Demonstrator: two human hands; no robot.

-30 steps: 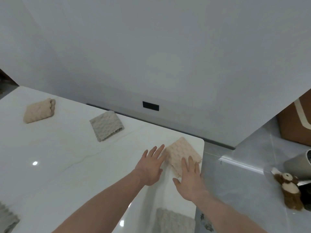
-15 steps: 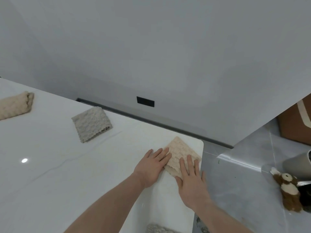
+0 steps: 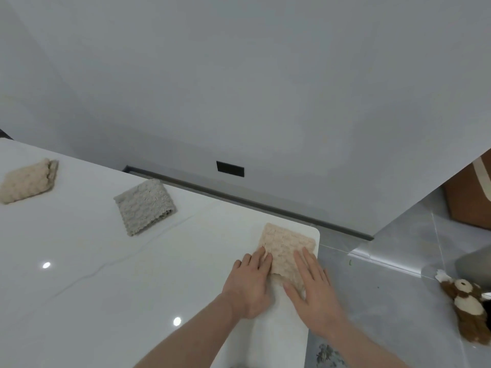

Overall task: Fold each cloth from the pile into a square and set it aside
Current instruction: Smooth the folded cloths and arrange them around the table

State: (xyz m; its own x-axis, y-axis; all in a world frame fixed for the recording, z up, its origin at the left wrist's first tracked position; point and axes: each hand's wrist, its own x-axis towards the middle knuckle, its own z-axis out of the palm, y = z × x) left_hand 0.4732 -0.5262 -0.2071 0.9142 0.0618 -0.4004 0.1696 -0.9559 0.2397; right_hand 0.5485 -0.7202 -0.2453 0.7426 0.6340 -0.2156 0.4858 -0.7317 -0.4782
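A folded beige cloth point(image 3: 285, 247) lies at the far right corner of the white table point(image 3: 106, 274). My left hand point(image 3: 249, 280) lies flat with straight fingers against the cloth's left edge. My right hand point(image 3: 313, 285) presses flat on the cloth's near right part, fingers straight. A folded grey cloth point(image 3: 144, 205) sits farther left near the table's back edge. Another folded beige cloth point(image 3: 28, 180) lies at the far left. The pile is out of view.
The table's right edge point(image 3: 312, 301) runs just beside my right hand, with grey floor beyond. A brown and white plush toy point(image 3: 466, 301) lies on the floor at the right. A brown box point(image 3: 470, 192) stands by the wall.
Both hands have slid a little over the cloth, squaring it at the corner. The view has shifted, so the pile at the near edge has left the frame.
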